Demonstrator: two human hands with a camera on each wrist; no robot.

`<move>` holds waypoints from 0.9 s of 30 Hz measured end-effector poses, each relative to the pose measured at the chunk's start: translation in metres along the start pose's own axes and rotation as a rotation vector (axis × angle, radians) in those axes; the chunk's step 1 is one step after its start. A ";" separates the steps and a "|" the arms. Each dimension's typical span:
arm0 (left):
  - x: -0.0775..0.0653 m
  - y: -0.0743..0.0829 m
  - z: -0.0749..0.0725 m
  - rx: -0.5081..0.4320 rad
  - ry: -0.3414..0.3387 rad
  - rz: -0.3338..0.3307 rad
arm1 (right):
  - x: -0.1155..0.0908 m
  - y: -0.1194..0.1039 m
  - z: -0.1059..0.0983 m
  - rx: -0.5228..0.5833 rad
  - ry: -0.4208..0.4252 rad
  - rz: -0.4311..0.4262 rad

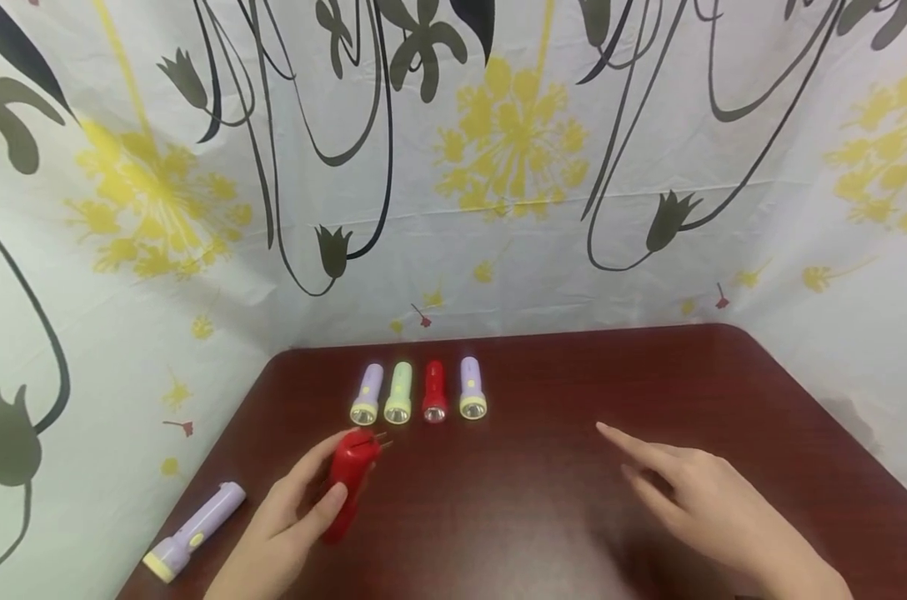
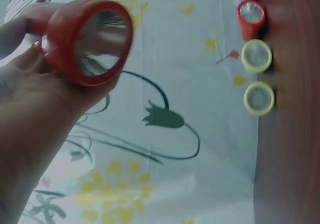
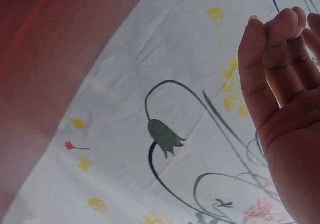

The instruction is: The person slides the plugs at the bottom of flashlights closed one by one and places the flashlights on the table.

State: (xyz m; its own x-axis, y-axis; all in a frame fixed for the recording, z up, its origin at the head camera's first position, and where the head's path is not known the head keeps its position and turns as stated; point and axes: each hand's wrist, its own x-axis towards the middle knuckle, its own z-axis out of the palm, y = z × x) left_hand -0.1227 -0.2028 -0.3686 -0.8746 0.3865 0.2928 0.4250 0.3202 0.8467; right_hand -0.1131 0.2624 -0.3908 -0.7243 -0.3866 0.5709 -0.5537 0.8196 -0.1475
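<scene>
My left hand [image 1: 284, 525] grips a red flashlight [image 1: 348, 475] around its body, above the near left part of the table. Two thin metal prongs [image 1: 382, 439] stick out at its upper end. In the left wrist view, the lens end of this red flashlight [image 2: 102, 46] faces the camera. My right hand [image 1: 712, 500] hovers over the right side of the table, holding nothing, its index finger pointing forward. In the right wrist view, the fingers of that hand [image 3: 290, 78] are loosely bent around no object.
Toward the back stands a row: a purple flashlight [image 1: 368, 392], a green one [image 1: 399, 392], a red one [image 1: 434, 392] and another purple one [image 1: 472, 387]. A further purple flashlight [image 1: 198, 529] lies at the table's left edge. Patterned cloth [image 1: 513, 275] hangs behind the dark table [image 1: 543, 467].
</scene>
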 end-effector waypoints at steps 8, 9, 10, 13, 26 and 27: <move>0.026 0.004 0.022 -0.256 0.039 -0.070 | 0.016 -0.006 -0.001 0.000 -0.025 -0.018; 0.030 0.003 0.025 -0.228 0.047 -0.054 | 0.017 -0.007 -0.001 0.005 -0.023 -0.023; 0.033 0.003 0.027 -0.189 0.054 -0.040 | 0.019 -0.008 0.000 0.012 -0.023 -0.030; 0.045 0.003 0.034 -0.069 0.079 -0.028 | 0.024 -0.009 0.001 0.013 -0.019 -0.047; 0.084 0.017 0.058 -0.093 0.008 0.020 | 0.052 -0.025 -0.002 0.012 -0.059 -0.086; 0.087 0.019 0.060 -0.094 -0.006 0.027 | 0.054 -0.027 -0.003 0.007 -0.056 -0.098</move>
State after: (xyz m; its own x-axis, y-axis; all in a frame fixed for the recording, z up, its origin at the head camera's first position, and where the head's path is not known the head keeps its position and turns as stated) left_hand -0.1772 -0.1113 -0.3537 -0.8617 0.3993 0.3132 0.4240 0.2273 0.8767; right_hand -0.1366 0.2206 -0.3538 -0.6886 -0.4877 0.5366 -0.6253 0.7741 -0.0988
